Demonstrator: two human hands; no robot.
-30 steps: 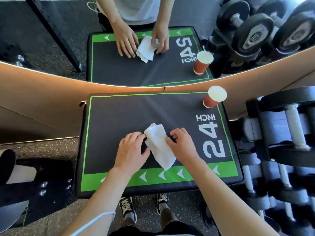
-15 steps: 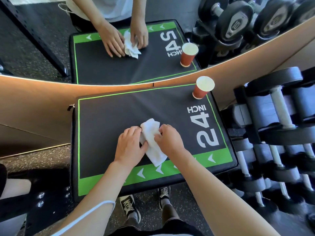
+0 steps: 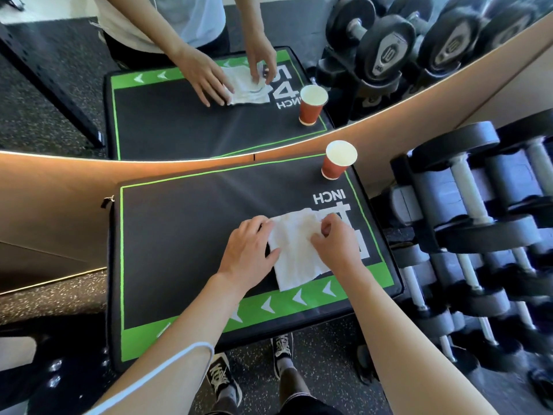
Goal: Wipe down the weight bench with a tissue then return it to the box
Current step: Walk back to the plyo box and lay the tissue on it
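Both hands (image 3: 293, 247) on tissue (image 3: 294, 250), left flat, right fingers pinching.

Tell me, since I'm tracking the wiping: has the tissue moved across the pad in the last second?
Yes. The tissue has slid right: it lay clear of the white printed numbers before, and now overlaps them.

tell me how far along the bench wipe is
Done: the tissue is out and spread flat on the black and green pad. In hand: the left hand presses its left edge while the right hand pinches its top right part. Left: any wiping not yet done, then returning the tissue; no box is in view.
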